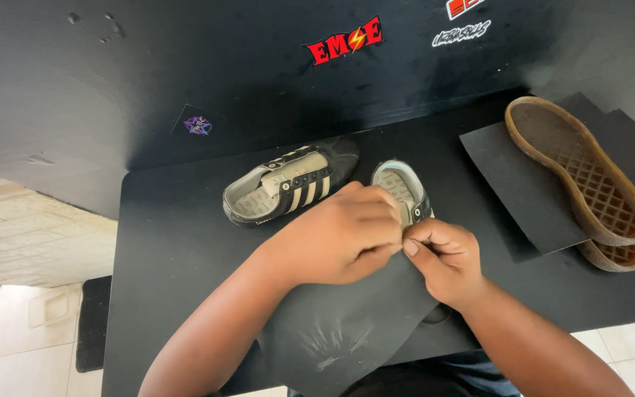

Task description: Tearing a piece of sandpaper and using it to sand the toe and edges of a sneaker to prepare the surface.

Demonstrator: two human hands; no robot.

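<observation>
**Closely paired hands work at a small shoe over a dark sheet**

Right now both hands meet at the middle of the black work table, fingertips pinched together at the near side of a small black shoe with a pale lining. The left hand curls over from the left, fingers folded nearly closed, and hides most of that shoe's side. The right hand closes thumb against forefinger on something at the shoe's edge (too small and too covered to tell whether it is lace, tongue or rim). Under both hands lies a dark, rough-looking sheet with pale scuff marks, draped toward the person's lap.

Just beside the left hand, farther back, a second black shoe with cream stripes and a cream tongue rests on its sole, untouched. Well apart to the right, two tan rubber soles with a waffle tread lie stacked tread-up on another dark sheet.

Judging by the grip, the step in hand is fine fingertip work at the shoe's opening; whatever move comes after calls for a firm pinch and a steadying hold on the shoe.
</observation>
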